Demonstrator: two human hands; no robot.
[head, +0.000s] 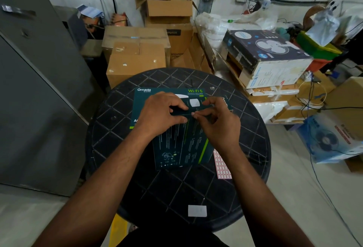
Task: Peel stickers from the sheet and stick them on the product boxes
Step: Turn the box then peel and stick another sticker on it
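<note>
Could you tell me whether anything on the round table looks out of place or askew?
Slightly: the sticker sheet lies half tucked under the tilted dark box that the left hand grips, and a white card sits alone near the table edge. Nothing looks damaged.

I hold a dark teal cardboard product box (182,144), its printed back up, tilted over the middle of the round black table. A second teal box marked Wi-Fi 5 (157,94) lies flat beneath, toward the far edge. The white sticker sheet with red-bordered labels (223,165) lies near the right edge, partly under the held box.
</note>
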